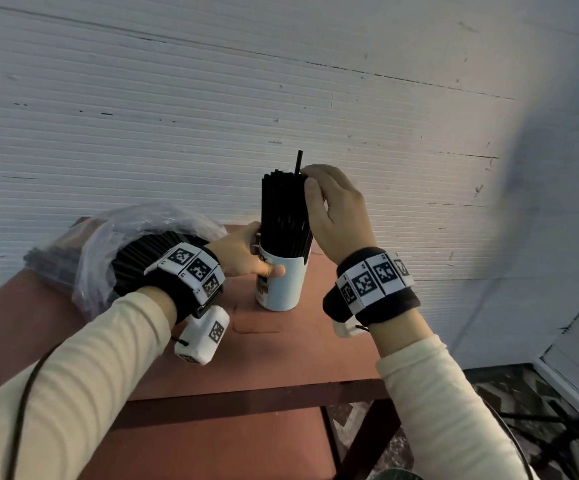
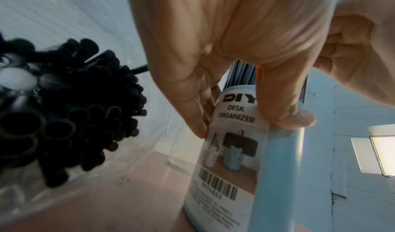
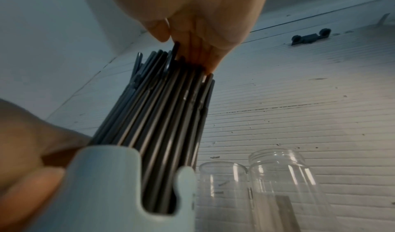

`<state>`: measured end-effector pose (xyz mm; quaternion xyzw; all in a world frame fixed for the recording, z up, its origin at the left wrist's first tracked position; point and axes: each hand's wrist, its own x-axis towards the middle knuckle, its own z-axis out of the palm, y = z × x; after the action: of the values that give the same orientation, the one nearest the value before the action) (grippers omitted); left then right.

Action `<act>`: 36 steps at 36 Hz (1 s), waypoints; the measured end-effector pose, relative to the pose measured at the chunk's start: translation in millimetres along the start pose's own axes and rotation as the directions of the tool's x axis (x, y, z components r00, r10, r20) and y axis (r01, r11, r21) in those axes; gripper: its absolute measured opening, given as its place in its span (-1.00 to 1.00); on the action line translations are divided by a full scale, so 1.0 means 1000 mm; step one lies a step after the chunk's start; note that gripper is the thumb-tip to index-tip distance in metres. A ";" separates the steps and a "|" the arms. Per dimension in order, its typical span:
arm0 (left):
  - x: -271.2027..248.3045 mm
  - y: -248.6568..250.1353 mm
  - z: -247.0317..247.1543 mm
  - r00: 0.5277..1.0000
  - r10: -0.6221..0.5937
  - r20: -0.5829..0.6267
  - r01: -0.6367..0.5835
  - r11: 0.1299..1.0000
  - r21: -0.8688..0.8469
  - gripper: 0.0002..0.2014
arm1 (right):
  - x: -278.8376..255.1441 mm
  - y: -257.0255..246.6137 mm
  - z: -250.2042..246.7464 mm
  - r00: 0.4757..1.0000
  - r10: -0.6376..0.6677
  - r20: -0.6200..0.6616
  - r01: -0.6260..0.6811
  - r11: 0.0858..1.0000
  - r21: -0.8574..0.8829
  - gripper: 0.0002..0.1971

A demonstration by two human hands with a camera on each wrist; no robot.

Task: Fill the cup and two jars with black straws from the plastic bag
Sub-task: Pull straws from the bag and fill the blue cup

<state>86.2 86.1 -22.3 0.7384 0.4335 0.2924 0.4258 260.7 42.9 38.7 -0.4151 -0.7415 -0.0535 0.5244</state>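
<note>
A pale blue cup (image 1: 283,285) stands on the red-brown table, packed with upright black straws (image 1: 283,209). My left hand (image 1: 250,258) grips the cup's side over its "DIY Desk Organizer" label (image 2: 235,151). My right hand (image 1: 307,180) sits at the top of the bundle, thumb and fingers pinching one straw (image 1: 297,162) that sticks up above the others. In the right wrist view the fingers (image 3: 198,53) lie on the straw tops (image 3: 166,109). Two clear jars (image 3: 222,185) (image 3: 284,176) stand right of the cup (image 3: 107,185), with no straws in them. The plastic bag (image 1: 125,237) holds more straws (image 2: 64,109).
The bag lies on the table's left part, just behind my left wrist. A white ribbed wall (image 1: 281,98) rises right behind the table. The table's front edge (image 1: 246,396) is near me, and patterned floor (image 1: 523,410) shows to the right.
</note>
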 end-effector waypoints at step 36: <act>-0.001 0.000 0.002 1.000 -0.016 -0.014 0.016 0.999 -0.050 -0.21 | 0.002 -0.005 0.014 0.998 0.023 0.063 -0.021 0.999 -0.035 -0.52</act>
<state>86.9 84.4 -23.5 0.7219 0.4350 0.3051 0.4433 246.8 48.2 35.7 -0.4337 -0.7521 -0.0473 0.4939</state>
